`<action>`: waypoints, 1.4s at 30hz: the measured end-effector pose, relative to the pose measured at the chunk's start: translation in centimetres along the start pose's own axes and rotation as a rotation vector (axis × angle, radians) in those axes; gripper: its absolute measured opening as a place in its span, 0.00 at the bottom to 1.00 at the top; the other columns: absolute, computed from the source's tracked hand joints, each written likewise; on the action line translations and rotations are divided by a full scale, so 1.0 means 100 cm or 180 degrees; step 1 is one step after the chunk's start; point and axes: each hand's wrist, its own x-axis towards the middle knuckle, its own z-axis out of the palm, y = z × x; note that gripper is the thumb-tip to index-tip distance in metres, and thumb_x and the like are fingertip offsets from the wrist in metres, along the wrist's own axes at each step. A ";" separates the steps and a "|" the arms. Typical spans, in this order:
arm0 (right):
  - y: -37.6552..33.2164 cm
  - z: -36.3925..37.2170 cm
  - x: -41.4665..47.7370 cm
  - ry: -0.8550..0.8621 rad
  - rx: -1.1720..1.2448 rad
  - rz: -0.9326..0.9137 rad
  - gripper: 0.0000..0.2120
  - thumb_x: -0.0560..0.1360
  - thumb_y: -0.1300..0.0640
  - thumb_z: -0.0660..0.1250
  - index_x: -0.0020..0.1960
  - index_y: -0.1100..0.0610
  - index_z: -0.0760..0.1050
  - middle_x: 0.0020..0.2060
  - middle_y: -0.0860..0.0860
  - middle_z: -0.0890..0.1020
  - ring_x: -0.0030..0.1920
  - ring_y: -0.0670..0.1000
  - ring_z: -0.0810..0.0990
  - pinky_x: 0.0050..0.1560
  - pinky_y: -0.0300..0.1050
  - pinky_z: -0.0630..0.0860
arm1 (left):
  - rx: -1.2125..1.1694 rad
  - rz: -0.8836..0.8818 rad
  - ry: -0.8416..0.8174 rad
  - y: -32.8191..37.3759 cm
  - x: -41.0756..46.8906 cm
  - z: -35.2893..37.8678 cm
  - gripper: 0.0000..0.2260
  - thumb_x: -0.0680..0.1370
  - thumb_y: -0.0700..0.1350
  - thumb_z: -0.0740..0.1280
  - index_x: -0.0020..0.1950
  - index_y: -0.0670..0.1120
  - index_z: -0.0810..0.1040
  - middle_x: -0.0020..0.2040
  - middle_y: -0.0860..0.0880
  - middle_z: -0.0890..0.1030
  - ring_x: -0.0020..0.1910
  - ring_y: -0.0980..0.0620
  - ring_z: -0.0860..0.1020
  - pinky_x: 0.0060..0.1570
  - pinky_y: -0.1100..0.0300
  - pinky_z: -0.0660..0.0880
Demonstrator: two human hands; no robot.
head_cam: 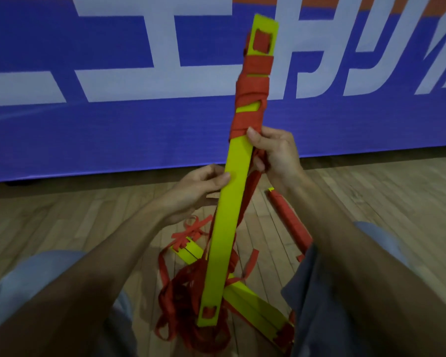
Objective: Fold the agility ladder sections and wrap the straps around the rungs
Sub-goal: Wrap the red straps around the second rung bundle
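Note:
A stack of yellow ladder rungs (227,228) stands nearly upright in front of me, its upper half bound with red strap wraps (250,96). My left hand (196,194) grips the stack at mid-height from the left, thumb on its face. My right hand (273,153) sits just below the wraps, thumb pressing the lowest turn, fingers closed on the red strap (251,186) running down behind the rungs. Loose red strap (188,305) lies tangled on the floor around the stack's foot, with more yellow rungs (255,305) lying flat there.
A second rung bundle fully wrapped in red (289,220) lies on the wooden floor (62,215) under my right forearm. A blue banner with white lettering (113,73) stands close behind. My knees in light blue shorts (23,279) flank the pile.

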 end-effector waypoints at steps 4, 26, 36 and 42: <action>0.003 0.002 0.001 -0.0425 0.0690 0.0007 0.11 0.76 0.55 0.64 0.41 0.62 0.76 0.26 0.53 0.76 0.19 0.45 0.65 0.23 0.40 0.59 | -0.0832 -0.0095 -0.0752 -0.004 -0.017 0.000 0.20 0.76 0.49 0.64 0.65 0.40 0.73 0.56 0.39 0.82 0.55 0.41 0.82 0.54 0.47 0.79; 0.015 0.022 -0.014 -0.0599 -0.0677 0.0315 0.17 0.80 0.50 0.63 0.46 0.63 0.81 0.26 0.57 0.80 0.21 0.53 0.76 0.26 0.42 0.75 | 0.0849 0.0186 0.1672 -0.014 -0.029 -0.008 0.13 0.68 0.50 0.78 0.49 0.48 0.81 0.40 0.51 0.83 0.36 0.56 0.82 0.34 0.63 0.75; 0.034 0.029 -0.017 0.0368 -0.0932 0.0158 0.16 0.75 0.52 0.72 0.35 0.62 0.77 0.24 0.60 0.74 0.18 0.51 0.71 0.21 0.39 0.66 | 0.2648 0.0484 0.1809 -0.032 -0.015 -0.003 0.15 0.67 0.58 0.76 0.47 0.53 0.78 0.41 0.55 0.81 0.41 0.55 0.79 0.43 0.50 0.78; 0.026 0.012 -0.016 0.0556 -0.0685 0.0259 0.15 0.72 0.53 0.73 0.28 0.57 0.79 0.22 0.57 0.71 0.19 0.54 0.67 0.24 0.41 0.62 | 0.1587 0.0477 0.1131 -0.023 -0.018 0.006 0.10 0.75 0.55 0.71 0.50 0.50 0.81 0.45 0.48 0.84 0.42 0.55 0.81 0.47 0.52 0.78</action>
